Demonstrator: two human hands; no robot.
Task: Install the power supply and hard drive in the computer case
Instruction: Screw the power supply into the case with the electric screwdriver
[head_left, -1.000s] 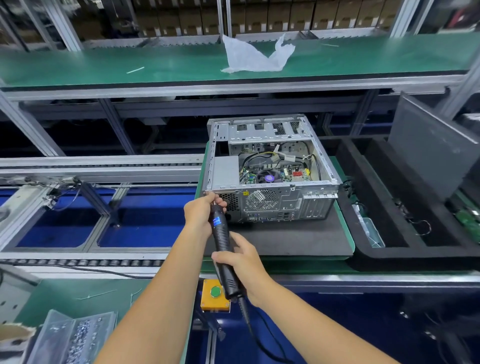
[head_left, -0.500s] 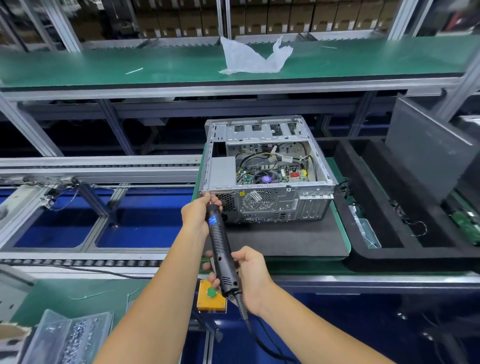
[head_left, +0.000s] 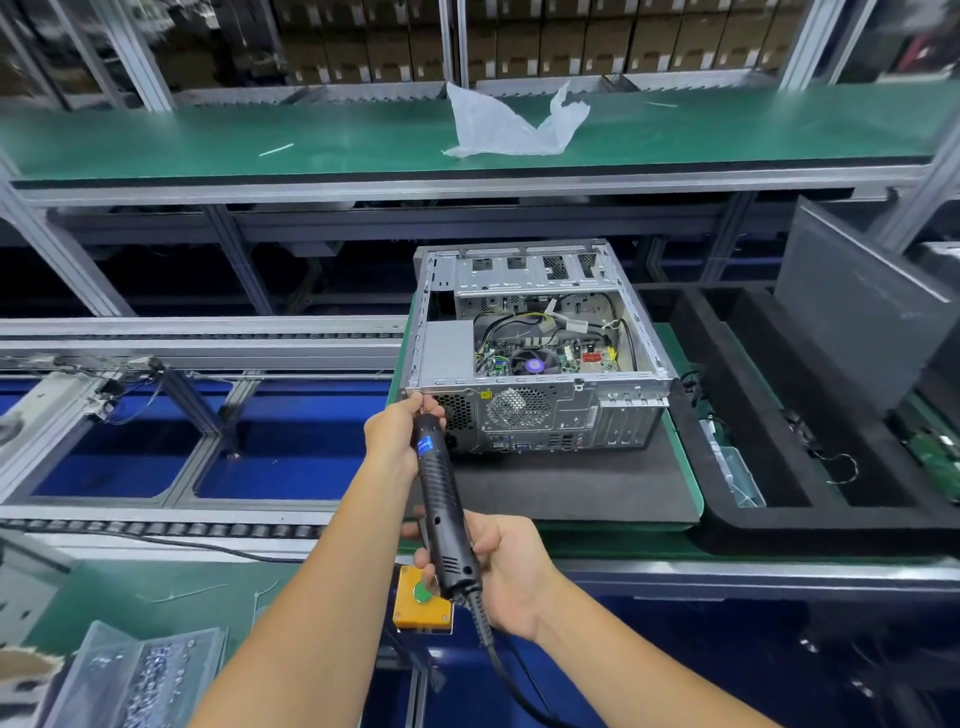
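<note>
Our hands drive a screw at the case corner

Left hand (head_left: 396, 435) steadies the electric screwdriver (head_left: 442, 506) tip against the computer case (head_left: 540, 410); right hand (head_left: 501, 569) grips its handle.

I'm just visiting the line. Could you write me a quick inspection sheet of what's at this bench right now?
Surface: green bench; dark foam mat under the case.
Job's things: open computer case, motherboard visible inside; electric screwdriver tip at its rear left corner.
Clutter: screw tray; plastic bag on the far shelf.
Hands: left hand grips the screwdriver's front; right hand grips its rear.
Cables: screwdriver cord hangs down; wires inside the case.
Surroundings: roller conveyor, yellow button box, black foam tray.
</note>
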